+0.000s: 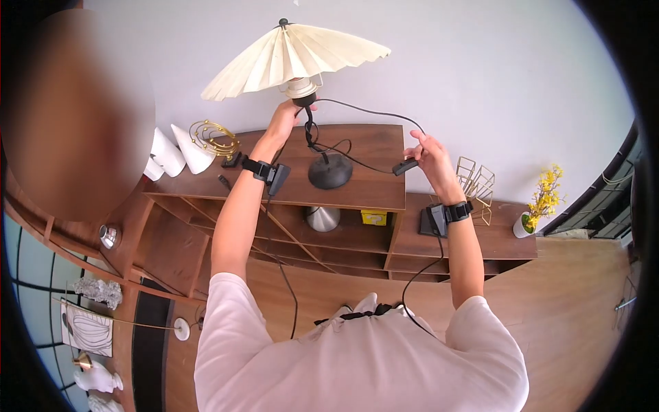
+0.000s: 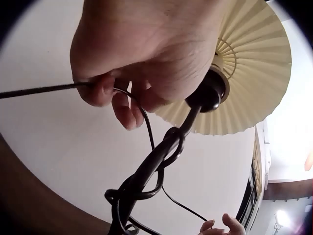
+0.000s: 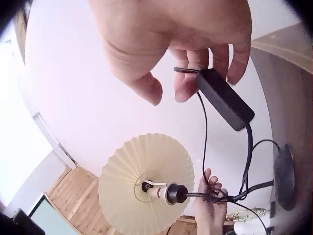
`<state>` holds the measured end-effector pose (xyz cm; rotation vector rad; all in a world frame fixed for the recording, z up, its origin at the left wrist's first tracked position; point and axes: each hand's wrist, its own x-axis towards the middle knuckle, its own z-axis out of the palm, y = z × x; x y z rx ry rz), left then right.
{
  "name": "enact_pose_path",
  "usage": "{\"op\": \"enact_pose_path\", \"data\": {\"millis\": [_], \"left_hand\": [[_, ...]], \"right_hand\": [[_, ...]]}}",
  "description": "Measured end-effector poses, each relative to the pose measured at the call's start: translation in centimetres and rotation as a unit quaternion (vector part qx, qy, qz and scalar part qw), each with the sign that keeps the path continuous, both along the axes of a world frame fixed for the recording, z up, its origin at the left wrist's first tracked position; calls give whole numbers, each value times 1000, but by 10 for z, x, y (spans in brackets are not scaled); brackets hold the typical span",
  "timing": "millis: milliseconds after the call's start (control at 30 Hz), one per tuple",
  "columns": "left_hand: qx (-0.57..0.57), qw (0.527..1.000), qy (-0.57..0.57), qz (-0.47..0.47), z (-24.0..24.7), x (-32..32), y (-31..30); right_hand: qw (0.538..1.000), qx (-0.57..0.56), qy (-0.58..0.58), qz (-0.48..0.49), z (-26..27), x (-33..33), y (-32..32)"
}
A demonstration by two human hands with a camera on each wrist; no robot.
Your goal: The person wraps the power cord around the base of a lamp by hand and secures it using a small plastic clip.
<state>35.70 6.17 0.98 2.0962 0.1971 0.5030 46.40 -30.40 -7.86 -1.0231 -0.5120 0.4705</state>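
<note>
A table lamp with a pleated cream shade (image 1: 295, 58) stands on a round black base (image 1: 330, 171). Its black cord (image 2: 147, 122) winds around the dark stem (image 2: 151, 164). Right by the socket below the shade, my left hand (image 1: 283, 122) pinches the cord between thumb and fingers; part of this grip is hidden in the head view. Off to the lamp's right, my right hand (image 1: 434, 161) has curled fingers around the cord beside a black inline switch box (image 3: 225, 99), its thumb apart from the fingers. The box hangs against those fingers.
The lamp stands on a brown wooden shelf unit (image 1: 384, 147). White cones (image 1: 192, 147) and a gold ring ornament (image 1: 214, 139) are to its left. Gold wire frames (image 1: 477, 182) and yellow flowers in a white pot (image 1: 525, 224) occupy the lower right section.
</note>
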Motion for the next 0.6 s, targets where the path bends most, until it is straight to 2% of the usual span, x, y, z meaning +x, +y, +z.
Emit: {"op": "enact_pose_path", "data": {"millis": [67, 167, 200, 300, 333, 400, 467, 533, 567, 600], "left_hand": [[-161, 971, -82, -156, -9, 3, -2], [-220, 945, -141, -199, -12, -4, -13], [-247, 930, -167, -216, -13, -7, -15], [-251, 926, -150, -238, -20, -13, -10], [-252, 925, -153, -238, -23, -16, -10], [-191, 937, -161, -243, -26, -22, -14], [-171, 942, -179, -228, -26, -22, -26], [-82, 984, -127, -95, -19, -28, -42], [-34, 984, -160, -68, -24, -20, -38], [-37, 984, -160, -67, -29, -16, -35]], "right_hand": [[999, -40, -18, -5, 6, 0, -7], [999, 9, 22, -49, 14, 18, -16], [999, -5, 21, -34, 18, 23, -20], [998, -59, 18, 17, 30, 35, -24], [998, -61, 15, 17, 34, 35, -24], [977, -178, -75, 93, 47, 35, -21], [969, -212, -104, 74, 55, 32, -10], [935, -294, -192, 41, 69, 23, 5], [915, -339, -215, 32, 74, 23, 14], [915, -341, -215, 34, 75, 27, 22]]}}
